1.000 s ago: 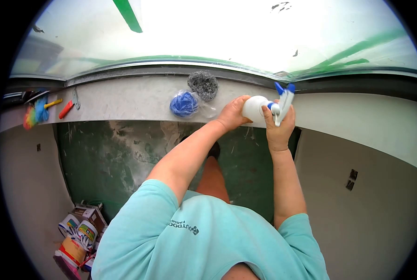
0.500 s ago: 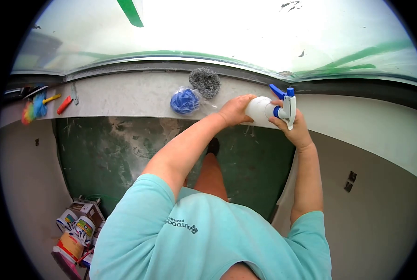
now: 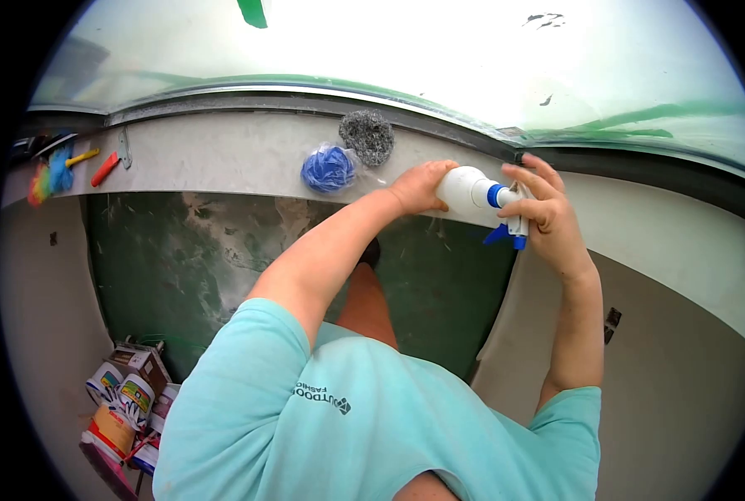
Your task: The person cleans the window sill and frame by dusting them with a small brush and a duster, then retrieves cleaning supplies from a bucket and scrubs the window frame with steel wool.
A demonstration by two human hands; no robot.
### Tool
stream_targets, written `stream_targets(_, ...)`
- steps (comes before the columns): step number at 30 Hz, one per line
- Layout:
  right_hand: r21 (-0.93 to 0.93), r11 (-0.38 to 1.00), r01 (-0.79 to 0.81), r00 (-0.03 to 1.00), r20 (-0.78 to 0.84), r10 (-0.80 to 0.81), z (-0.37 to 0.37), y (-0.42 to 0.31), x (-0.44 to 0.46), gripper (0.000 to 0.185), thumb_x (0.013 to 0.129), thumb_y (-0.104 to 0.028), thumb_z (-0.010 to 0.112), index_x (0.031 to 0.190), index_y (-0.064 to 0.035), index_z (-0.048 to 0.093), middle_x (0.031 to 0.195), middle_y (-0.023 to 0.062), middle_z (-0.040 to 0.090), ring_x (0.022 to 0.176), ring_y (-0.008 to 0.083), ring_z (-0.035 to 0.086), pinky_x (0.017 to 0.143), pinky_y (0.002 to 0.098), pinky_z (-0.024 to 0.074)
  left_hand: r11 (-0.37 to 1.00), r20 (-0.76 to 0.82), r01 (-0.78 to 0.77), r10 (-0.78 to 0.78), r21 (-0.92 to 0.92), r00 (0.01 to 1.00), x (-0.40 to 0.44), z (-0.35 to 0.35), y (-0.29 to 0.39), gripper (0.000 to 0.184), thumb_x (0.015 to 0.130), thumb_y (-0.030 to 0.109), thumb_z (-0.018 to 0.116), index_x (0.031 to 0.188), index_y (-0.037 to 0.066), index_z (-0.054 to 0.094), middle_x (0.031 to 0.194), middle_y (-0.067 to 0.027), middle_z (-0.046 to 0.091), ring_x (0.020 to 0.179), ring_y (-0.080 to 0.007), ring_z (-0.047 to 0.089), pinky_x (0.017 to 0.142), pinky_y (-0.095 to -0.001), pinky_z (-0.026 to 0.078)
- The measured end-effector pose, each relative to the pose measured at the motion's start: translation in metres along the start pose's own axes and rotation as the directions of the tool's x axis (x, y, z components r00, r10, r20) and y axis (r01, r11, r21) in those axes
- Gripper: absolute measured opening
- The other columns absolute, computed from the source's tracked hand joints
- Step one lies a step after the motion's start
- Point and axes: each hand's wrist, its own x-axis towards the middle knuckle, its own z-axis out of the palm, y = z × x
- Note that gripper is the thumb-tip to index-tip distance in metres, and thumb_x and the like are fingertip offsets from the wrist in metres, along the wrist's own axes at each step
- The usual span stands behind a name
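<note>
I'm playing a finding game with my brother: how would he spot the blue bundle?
Find the big bright window, then the pale ledge below it. Left of the left hand, near the ledge's front edge, sits a round bundle. It's blue and wrapped in clear plastic, unlike the fuzzy gray ball just beyond it.

On the turquoise shirt [image 3: 372,417], near side, we read dark print [image 3: 322,396], inverted to the camera: "OUTDOO" on one line, "FASHI" on the other; we lost the remaining letters at a fold. We noted a dark diamond-shaped emblem [image 3: 342,406] at its right end. At near left, the labels on the white tubs [image 3: 136,394] and the orange-and-red container [image 3: 110,431] proved too small to read.
</note>
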Motion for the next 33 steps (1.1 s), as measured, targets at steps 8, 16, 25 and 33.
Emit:
stream_targets(8,0.121,0.783,-0.61,0.791,0.049,0.61,0.003,-0.013,0.0,0.03,0.082,-0.026,0.064,0.09,0.0023,0.061,0.087,0.0119,0.06,0.07,0.0184,0.057,0.061,0.0317,0.0479,1.0,0.008,-0.016,0.016,-0.005,1.0,-0.001,-0.005,0.002,0.065,0.057,0.013,0.078,0.115,0.008,0.05,0.11,-0.0135,0.056,0.106,-0.0303,0.052,0.092,-0.037,0.042)
stream_targets(16,-0.328,0.94,0.091,0.991,0.121,-0.053,-0.017,-0.024,0.008,0.019,0.07,0.002,0.06,0.088,-0.0042,0.063,0.091,0.0071,0.062,0.098,0.0266,0.054,0.086,0.0393,0.0455,0.997,0.028,-0.065,0.064,0.029,0.998,0.003,-0.003,-0.004,0.068,0.057,0.013,0.078,0.117,0.007,0.047,0.111,-0.0139,0.055,0.107,-0.0309,0.051,0.093,-0.0371,0.041)
stream_targets(25,0.019,0.933,-0.359,0.852,-0.403,0.336,-0.004,-0.036,0.001,0.021,0.075,-0.012,0.067,0.092,-0.0006,0.062,0.118,0.0168,0.046,0.098,0.0267,0.052,0.079,0.0343,0.0463,0.999,0.069,-0.019,0.016,0.044,0.998,0.002,-0.01,0.001,0.073,0.056,0.014,0.079,0.12,0.006,0.046,0.117,-0.0145,0.053,0.111,-0.0302,0.049,0.097,-0.0363,0.039)
stream_targets(33,-0.13,0.905,-0.405,0.914,-0.016,0.406,0.006,-0.024,-0.006,0.018,0.081,-0.013,0.063,0.083,0.0024,0.054,0.075,0.0123,0.056,0.061,0.022,0.052,0.056,0.0331,0.0426,0.999,0.063,-0.016,0.013,0.046,0.998,0.002,-0.011,0.003,0.073,0.056,0.014,0.079,0.121,0.006,0.046,0.116,-0.0152,0.053,0.111,-0.0306,0.049,0.096,-0.0368,0.039)
